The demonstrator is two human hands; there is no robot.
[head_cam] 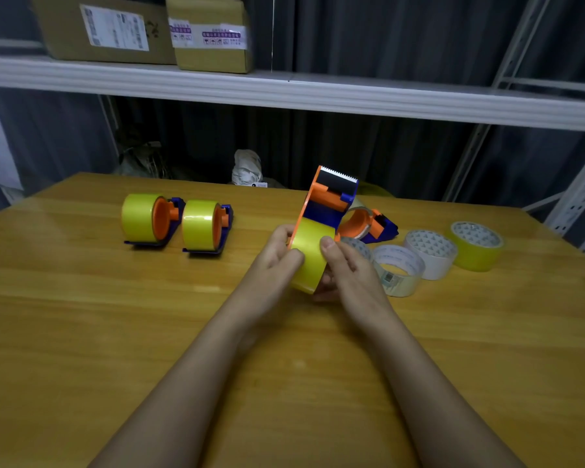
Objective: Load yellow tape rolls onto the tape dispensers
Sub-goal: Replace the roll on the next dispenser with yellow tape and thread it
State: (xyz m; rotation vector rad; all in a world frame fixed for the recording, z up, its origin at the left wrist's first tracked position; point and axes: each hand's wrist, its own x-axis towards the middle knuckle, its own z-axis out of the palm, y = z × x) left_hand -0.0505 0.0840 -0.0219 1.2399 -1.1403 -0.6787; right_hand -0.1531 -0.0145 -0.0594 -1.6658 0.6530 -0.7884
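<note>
An orange and blue tape dispenser (328,201) is held upright above the wooden table (115,315), its toothed blade pointing up. A yellow tape roll (309,255) sits on its hub. My left hand (277,255) grips the roll and dispenser from the left. From the right, my right hand (348,268) grips the roll with the thumb on its face. Two loaded dispensers (149,219) (205,229) with yellow rolls lie at the left. Another dispenser (368,226) lies behind my right hand. A loose yellow roll (477,246) stands at the far right.
A white roll (431,253), a clear roll (399,270) and a partly hidden roll (357,246) lie right of my hands. A white shelf (284,92) with cardboard boxes (115,28) runs behind the table. A metal rack (578,201) stands at the right.
</note>
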